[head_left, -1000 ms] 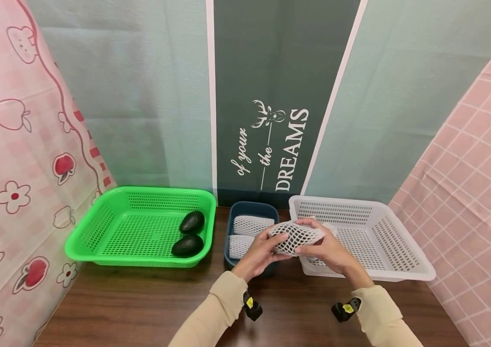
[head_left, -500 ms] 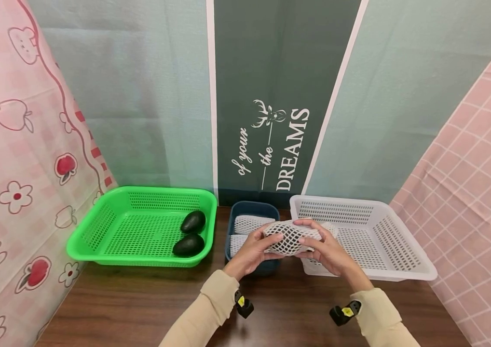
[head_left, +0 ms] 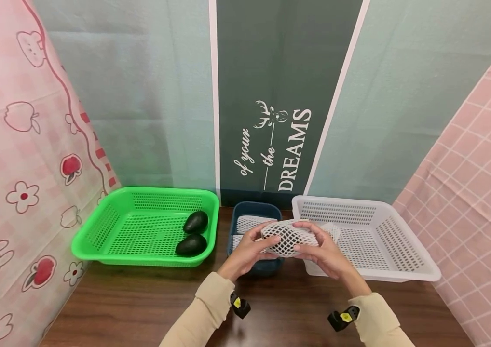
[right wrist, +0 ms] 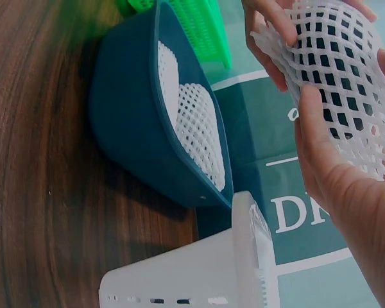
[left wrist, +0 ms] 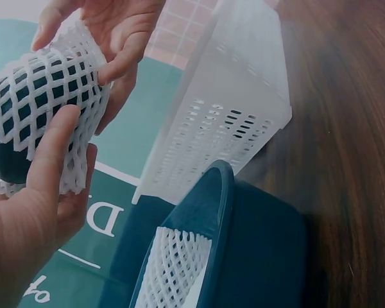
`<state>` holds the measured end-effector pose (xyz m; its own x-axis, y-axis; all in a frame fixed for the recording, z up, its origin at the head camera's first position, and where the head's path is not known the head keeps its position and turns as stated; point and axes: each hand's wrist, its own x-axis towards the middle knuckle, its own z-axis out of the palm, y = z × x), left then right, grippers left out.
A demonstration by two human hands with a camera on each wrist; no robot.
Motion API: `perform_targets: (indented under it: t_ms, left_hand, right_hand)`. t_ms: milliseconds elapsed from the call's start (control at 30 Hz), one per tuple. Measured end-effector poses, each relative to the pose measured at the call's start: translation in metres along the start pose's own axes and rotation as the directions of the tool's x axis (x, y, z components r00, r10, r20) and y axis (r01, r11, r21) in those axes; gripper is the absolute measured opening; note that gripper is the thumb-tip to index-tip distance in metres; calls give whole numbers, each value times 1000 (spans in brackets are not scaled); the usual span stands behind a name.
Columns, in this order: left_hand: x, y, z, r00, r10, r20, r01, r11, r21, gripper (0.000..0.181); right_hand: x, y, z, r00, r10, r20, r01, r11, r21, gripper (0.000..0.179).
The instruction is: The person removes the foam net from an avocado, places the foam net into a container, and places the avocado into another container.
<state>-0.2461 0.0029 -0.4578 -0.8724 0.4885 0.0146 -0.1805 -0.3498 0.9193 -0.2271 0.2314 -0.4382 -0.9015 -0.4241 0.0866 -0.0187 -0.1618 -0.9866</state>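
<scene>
Both hands hold a dark avocado (left wrist: 9, 160) in a white foam net sleeve (head_left: 288, 237), raised above the front of a small blue bin. My left hand (head_left: 249, 249) grips the sleeve's left end, thumb on top. At the other end my right hand (head_left: 327, 250) pinches the netting between thumb and fingers. The left wrist view shows the avocado's bare dark end sticking out near the left palm. Through the mesh in the right wrist view, the rest of the fruit shows dark.
Foam net sleeves (right wrist: 199, 125) lie in the blue bin (head_left: 256, 207). To the left, a green basket (head_left: 143, 262) contains two bare avocados (head_left: 191, 245). On the right stands a white basket (head_left: 402, 277); a netted item in it is partly hidden behind the right hand. All stand on a brown wooden table (head_left: 289, 308).
My left hand has shifted left along the sleeve, and the fingers of both hands have changed position on the netting. The baskets and bin have not moved.
</scene>
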Motion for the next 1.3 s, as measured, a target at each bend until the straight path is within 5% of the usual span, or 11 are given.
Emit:
perform_targets:
  t_ms: [667,1300]
  left_hand:
    - [-14,16,-9,997,42,58,-42,999,-1,61]
    - [-32,27,-21,998,59,27,-59,998,6,59]
  right_hand:
    - [-1,-1,19,995,-28,-96,32,999,37,63]
    - [0,-2,36,992,1,-127,6,999,52,60]
